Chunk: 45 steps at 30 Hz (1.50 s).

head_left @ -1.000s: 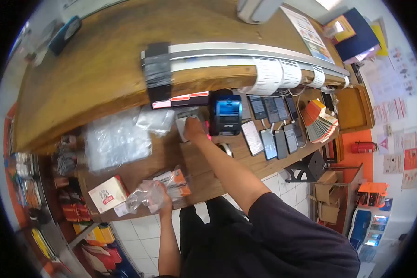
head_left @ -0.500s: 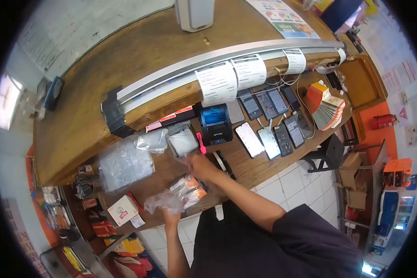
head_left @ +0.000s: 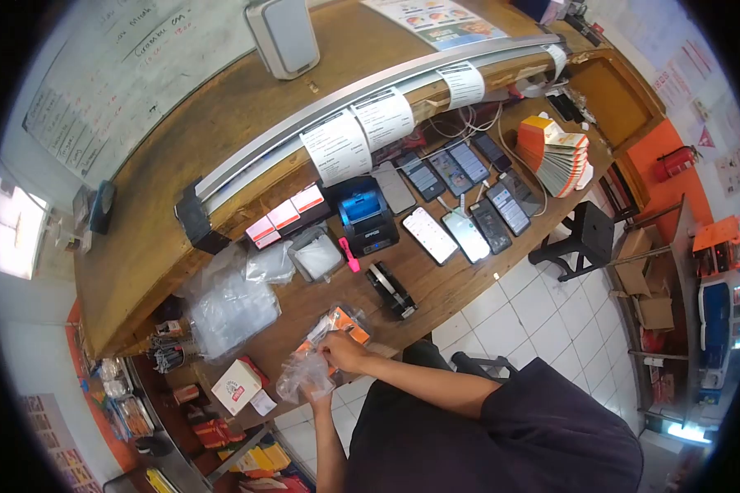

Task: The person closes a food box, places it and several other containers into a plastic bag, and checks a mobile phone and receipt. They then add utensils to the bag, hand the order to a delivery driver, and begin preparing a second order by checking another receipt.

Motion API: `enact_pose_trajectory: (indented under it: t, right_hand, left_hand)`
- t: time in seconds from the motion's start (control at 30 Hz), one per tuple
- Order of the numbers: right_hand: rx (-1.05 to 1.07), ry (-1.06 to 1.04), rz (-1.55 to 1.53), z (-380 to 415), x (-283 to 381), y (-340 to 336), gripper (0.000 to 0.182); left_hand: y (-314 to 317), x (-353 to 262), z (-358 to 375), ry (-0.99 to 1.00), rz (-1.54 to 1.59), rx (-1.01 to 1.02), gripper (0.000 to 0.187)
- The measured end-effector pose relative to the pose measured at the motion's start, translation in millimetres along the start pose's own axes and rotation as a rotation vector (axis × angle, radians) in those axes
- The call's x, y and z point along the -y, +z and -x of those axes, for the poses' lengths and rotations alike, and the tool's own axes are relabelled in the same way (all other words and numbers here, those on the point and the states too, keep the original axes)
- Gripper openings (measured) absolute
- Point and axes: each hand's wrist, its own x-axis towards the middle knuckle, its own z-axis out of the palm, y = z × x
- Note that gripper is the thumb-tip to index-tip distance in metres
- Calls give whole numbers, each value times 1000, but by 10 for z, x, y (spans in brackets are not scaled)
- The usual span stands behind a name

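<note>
My left hand (head_left: 319,401) is closed on a crumpled clear plastic bag (head_left: 304,376) near the front edge of the wooden desk. Close beside it, my right hand (head_left: 342,349) has its fingers bent over an orange and white packet (head_left: 353,327) in clear wrap; what its fingertips grip is too small to tell. A black tape dispenser (head_left: 391,290) lies just to the right and beyond. Stacks of clear plastic bags (head_left: 234,316) lie to the left.
A black receipt printer (head_left: 363,215) and a pink item (head_left: 349,255) stand behind the hands. Several phones (head_left: 429,235) lie to the right, near orange-and-white booklets (head_left: 555,156). A white box (head_left: 237,388) sits at the left front. A black stool (head_left: 584,234) is beyond the desk.
My right hand has moved down and toward me, from beside the clear bags in the tray to the orange packet. My left hand still holds the plastic. The whole view has shifted.
</note>
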Motion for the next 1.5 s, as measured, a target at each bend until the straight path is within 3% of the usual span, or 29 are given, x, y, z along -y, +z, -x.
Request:
enact_pose_trajectory:
  t: [0.03,0.1,0.13,0.17,0.23,0.3,0.37,0.4,0.47,0.57,0.67,0.77,0.87,0.97,1.07,1.17,1.2,1.27,1.37,1.5]
  right_hand:
    - [-59,-9,5,31,14,17,11]
    - [-172,-26,12,96,43,85,12]
    - [-38,144,-134,121,122,26,13]
    - [5,119,-73,129,84,40,13]
    - [89,71,47,146,-42,140,13]
    - [31,31,126,198,-120,220,16]
    - [6,17,122,203,-140,248,19]
    - [43,56,100,201,-153,265,21]
    - [116,130,55,176,-106,232,25]
    - [222,194,12,128,-124,212,27]
    - [350,32,110,98,-161,169,28]
    - [356,-12,154,79,-288,314,24]
    - [174,-7,161,197,-209,309,19]
    - [107,158,-14,299,-35,237,18]
    - [61,118,-5,397,159,61,17]
    - [-119,227,-116,438,105,119,16]
    - [-185,91,-99,401,-306,361,13]
    - [-131,183,-163,446,-254,260,11]
    - [-25,268,-279,485,-296,135,12]
    - [35,400,-502,523,-441,115,14]
  left_hand:
    - [-27,-12,2,41,-96,9,50]
    - [-11,-65,6,-117,94,-15,42]
    - [-23,-146,-9,-315,380,-43,35]
    - [-18,-201,-29,-511,665,-66,29]
    - [103,27,119,-363,485,5,34]
    - [358,437,321,-301,460,-17,37]
    - [430,545,298,-333,590,-130,35]
    - [438,581,353,-326,560,-88,36]
    - [-121,-21,66,-310,495,-8,37]
    - [-175,-164,88,-629,651,4,40]
    - [-214,-236,102,-490,736,38,42]
    - [-120,-215,208,-587,698,-103,24]
    - [-53,-98,214,-456,630,-113,23]
    - [-374,-161,95,-550,407,394,40]
    - [-369,-86,82,-622,474,527,47]
    - [-201,-100,122,-867,960,311,47]
    - [-158,-134,135,-880,1086,236,43]
    - [-77,-246,140,-891,1334,77,37]
    - [-71,-457,56,-961,1436,-69,42]
    - [-220,-727,-117,-902,1419,-57,51]
